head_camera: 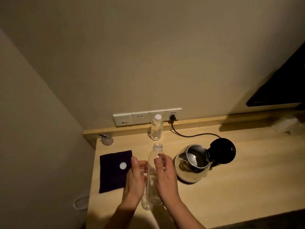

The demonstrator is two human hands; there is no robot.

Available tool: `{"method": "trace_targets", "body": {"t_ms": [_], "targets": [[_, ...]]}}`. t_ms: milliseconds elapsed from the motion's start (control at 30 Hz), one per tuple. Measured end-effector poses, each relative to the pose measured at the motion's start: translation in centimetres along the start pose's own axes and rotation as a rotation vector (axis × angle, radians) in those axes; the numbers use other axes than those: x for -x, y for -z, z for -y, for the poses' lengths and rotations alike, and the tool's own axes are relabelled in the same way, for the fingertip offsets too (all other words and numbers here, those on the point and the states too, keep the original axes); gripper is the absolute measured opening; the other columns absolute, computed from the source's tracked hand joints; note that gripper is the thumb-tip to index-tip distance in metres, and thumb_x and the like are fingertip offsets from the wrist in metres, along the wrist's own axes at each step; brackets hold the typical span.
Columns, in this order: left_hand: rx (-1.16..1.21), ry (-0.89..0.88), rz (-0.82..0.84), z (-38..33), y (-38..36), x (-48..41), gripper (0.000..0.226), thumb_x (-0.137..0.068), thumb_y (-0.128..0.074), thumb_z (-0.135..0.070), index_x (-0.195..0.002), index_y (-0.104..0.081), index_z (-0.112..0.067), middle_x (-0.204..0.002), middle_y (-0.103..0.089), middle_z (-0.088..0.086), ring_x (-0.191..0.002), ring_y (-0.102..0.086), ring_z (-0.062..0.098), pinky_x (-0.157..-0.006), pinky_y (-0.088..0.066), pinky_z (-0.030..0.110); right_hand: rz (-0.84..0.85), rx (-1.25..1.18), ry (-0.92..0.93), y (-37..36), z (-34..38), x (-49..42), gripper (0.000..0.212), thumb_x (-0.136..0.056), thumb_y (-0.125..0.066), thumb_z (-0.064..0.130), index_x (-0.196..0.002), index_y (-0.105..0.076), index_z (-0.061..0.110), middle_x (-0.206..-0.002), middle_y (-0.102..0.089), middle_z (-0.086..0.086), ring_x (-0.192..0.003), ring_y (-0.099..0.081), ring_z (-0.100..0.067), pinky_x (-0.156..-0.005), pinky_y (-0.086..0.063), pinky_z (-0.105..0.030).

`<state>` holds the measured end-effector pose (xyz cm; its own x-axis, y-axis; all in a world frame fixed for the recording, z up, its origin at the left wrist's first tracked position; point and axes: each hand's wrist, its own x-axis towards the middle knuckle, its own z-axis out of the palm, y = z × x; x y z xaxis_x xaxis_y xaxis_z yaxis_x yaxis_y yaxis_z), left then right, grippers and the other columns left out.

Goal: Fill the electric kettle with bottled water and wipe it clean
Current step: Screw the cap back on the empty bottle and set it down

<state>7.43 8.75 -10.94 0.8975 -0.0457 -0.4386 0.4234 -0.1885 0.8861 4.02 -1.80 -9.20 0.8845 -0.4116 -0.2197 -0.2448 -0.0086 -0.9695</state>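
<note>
At the far left of the desk (231, 187), in the corner by the wall, a small grey cup (107, 139) with a dark straw stands alone. Nearer the person, a dark cloth (112, 176) lies flat along the left edge, and a white cap (123, 165) sits on it, close to its right side.

The left hand (134, 177) comes next, partly over the cloth's right edge. Its fingers are loosely curled, with the thumb up, and they lie against the left side of the empty bottle (152, 177); whether they press it or only touch it is unclear. The bottle is clear, uncapped, and upright between the two hands. The right hand (165, 176) flanks its right side, fingers half curled, thumb near the bottle's shoulder; again a firm grip cannot be confirmed.

Behind the empty bottle, near the raised back ledge, a full bottle (156, 128) stands with its white cap on. On the wall above it runs a white socket strip (146, 117), with a black plug (172, 118) in its right end and a black cord (194, 134) curving across the desk.

Right of the hands stands the steel kettle (192, 164), just beside the right hand but not touching it. Its black lid (222, 152) is tipped fully back, showing the shiny inside. At the far right, something pale and crumpled (283, 124) lies in shadow under a dark panel (283, 80).
</note>
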Motion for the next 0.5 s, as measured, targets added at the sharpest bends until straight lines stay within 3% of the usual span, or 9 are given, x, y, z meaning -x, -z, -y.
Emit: {"method": "trace_targets", "body": {"t_ms": [67, 167, 267, 333, 500], "targets": [[-0.107, 0.012, -0.101, 0.8, 2.0, -2.0, 0.098, -0.081, -0.015, -0.093, -0.113, -0.071, -0.020, -0.113, -0.074, 0.003, -0.107, -0.069, 0.021, -0.103, -0.051, 0.054, 0.029, 0.013, -0.017, -0.4, -0.3, -0.3, 0.052, -0.094, -0.050, 0.065, -0.129, -0.057, 0.026, -0.120, -0.067, 0.003, -0.113, -0.065, -0.010, -0.099, -0.052, -0.029], [-0.482, -0.021, -0.145, 2.6, 4.7, -6.0, 0.065, -0.100, -0.028, -0.068, -0.108, -0.067, -0.016, -0.115, -0.063, 0.006, -0.100, -0.062, 0.022, -0.095, -0.053, 0.049, 0.065, 0.082, -0.025, -0.5, -0.9, -0.3, 0.052, -0.095, -0.050, 0.066, -0.131, -0.055, 0.029, -0.119, -0.067, 0.002, -0.114, -0.066, -0.018, -0.104, -0.051, -0.047], [-0.880, -0.015, -0.111, 4.5, 5.9, -9.8, 0.057, -0.102, -0.042, -0.059, -0.124, -0.060, -0.010, -0.127, -0.057, 0.011, -0.110, -0.058, 0.028, -0.089, -0.054, 0.045, 0.048, 0.136, -0.029, -0.3, -1.1, -0.3, 0.073, -0.082, -0.045, 0.090, -0.128, -0.055, 0.034, -0.117, -0.068, 0.004, -0.114, -0.066, -0.014, -0.102, -0.052, -0.041], [-1.040, -0.010, -0.069, 5.8, 6.1, -11.6, 0.058, -0.099, -0.051, -0.059, -0.132, -0.053, -0.011, -0.132, -0.052, 0.012, -0.117, -0.055, 0.030, -0.088, -0.053, 0.041, 0.033, 0.166, -0.029, -0.1, -1.3, -0.5, 0.081, -0.076, -0.043, 0.096, -0.129, -0.055, 0.035, -0.119, -0.068, 0.006, -0.115, -0.065, -0.013, -0.103, -0.052, -0.040], [-1.103, -0.079, -0.052, 7.9, 5.8, -13.1, 0.044, -0.098, -0.065, -0.038, -0.131, -0.053, -0.013, -0.130, -0.052, 0.009, -0.113, -0.058, 0.025, -0.090, -0.056, 0.035, 0.025, 0.199, -0.058, 0.1, -0.9, -0.7, 0.064, -0.081, -0.046, 0.085, -0.126, -0.054, 0.041, -0.119, -0.067, 0.008, -0.115, -0.065, -0.014, -0.105, -0.051, -0.045]]}}
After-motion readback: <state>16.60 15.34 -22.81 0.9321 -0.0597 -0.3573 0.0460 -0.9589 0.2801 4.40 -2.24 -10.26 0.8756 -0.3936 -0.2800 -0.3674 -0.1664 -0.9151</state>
